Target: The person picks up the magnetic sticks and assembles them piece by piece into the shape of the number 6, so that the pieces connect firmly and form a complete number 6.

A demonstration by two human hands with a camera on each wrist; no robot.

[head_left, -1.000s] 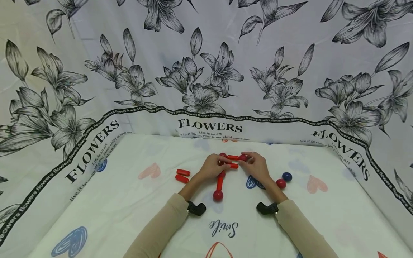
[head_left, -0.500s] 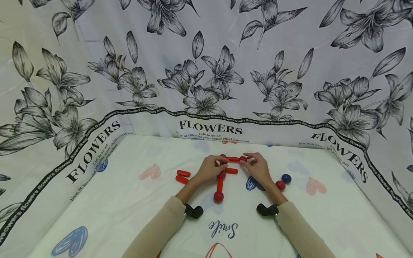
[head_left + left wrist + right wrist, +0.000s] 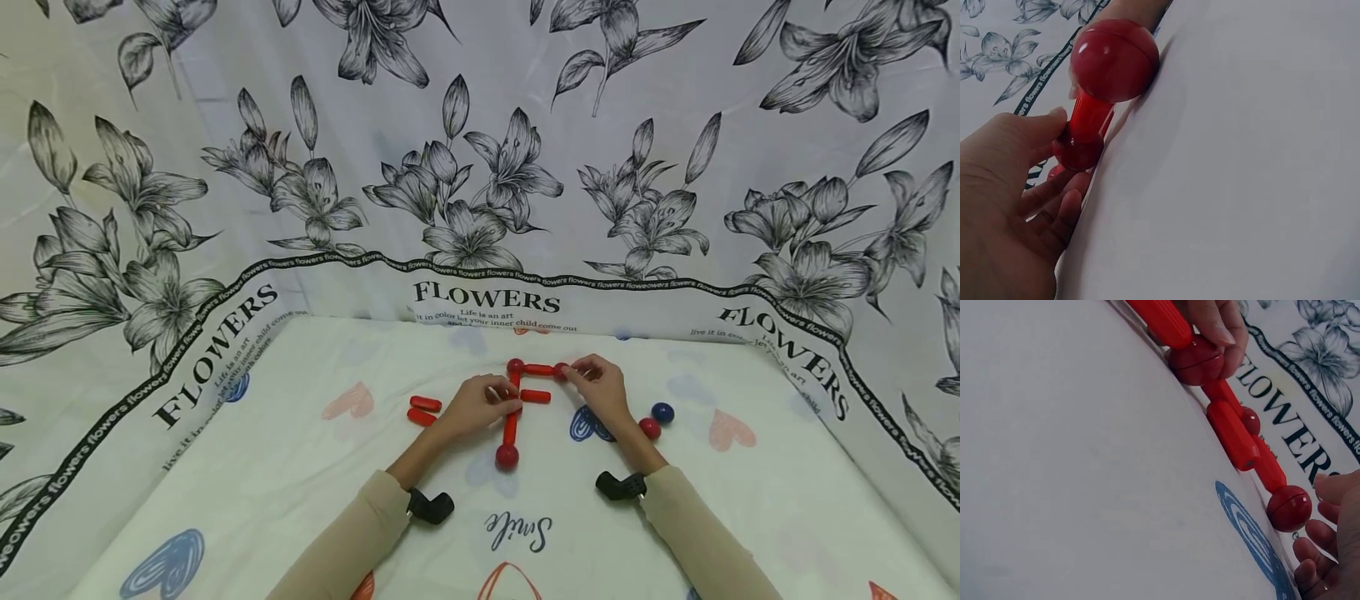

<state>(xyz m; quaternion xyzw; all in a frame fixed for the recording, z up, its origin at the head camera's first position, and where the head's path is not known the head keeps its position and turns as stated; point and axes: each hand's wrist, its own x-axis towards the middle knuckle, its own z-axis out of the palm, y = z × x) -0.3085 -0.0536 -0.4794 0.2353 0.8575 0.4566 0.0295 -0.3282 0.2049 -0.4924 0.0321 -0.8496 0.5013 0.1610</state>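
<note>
Red F-shaped rod-and-ball figure [image 3: 510, 431] lies on the heart-printed tablecloth [image 3: 277, 475]; your left hand [image 3: 476, 406] pinches its middle ball [image 3: 1195, 365] between thumb and fingers. Your right hand [image 3: 602, 388], fingers slightly spread and bent, is just beside the figure's right-end ball [image 3: 1289, 509]. Two loose red rods [image 3: 425, 404] lie to your left, a red ball [image 3: 650, 429] and a blue ball [image 3: 662, 413] near your right forearm [image 3: 639, 448].

red rods [image 3: 536, 397] and darker red balls [image 3: 507, 457] form an f lying on the white printed cloth [image 3: 577, 492].
</note>
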